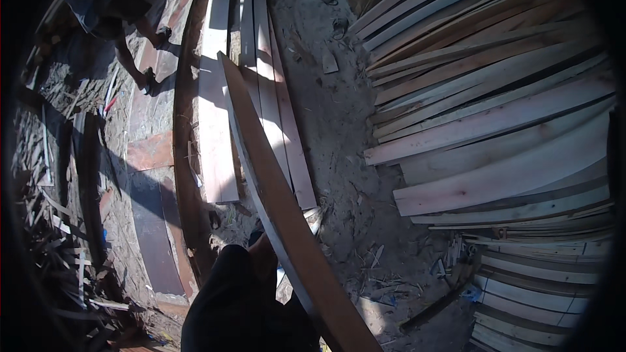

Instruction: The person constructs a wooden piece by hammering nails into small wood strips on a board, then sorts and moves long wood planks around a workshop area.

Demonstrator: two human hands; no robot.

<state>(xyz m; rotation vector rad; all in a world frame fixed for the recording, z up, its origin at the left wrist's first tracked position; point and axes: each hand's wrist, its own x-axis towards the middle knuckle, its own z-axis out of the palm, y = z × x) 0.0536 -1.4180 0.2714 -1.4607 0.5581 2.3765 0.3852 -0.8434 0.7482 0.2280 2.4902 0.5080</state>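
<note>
A long brown plank [282, 199] slants across the middle of the view, from the lower edge up and away to the left. Its far end is raised over pale boards [218, 91] lying on the ground. Neither of my hands shows clearly, so what supports the plank is hidden. My dark-clothed leg [225, 293] is left of the plank's near part. A small patch of bare skin [264, 254] shows between leg and plank; I cannot make out whether it is a foot or a hand.
A big stack of sawn boards [489, 117] fills the right side, with another stack [535, 287] below it. A person [117, 13] stands at the upper left on flat sheets [153, 215]. Wood scraps [65, 221] litter the left, and sandy ground [339, 124] runs between boards and stack.
</note>
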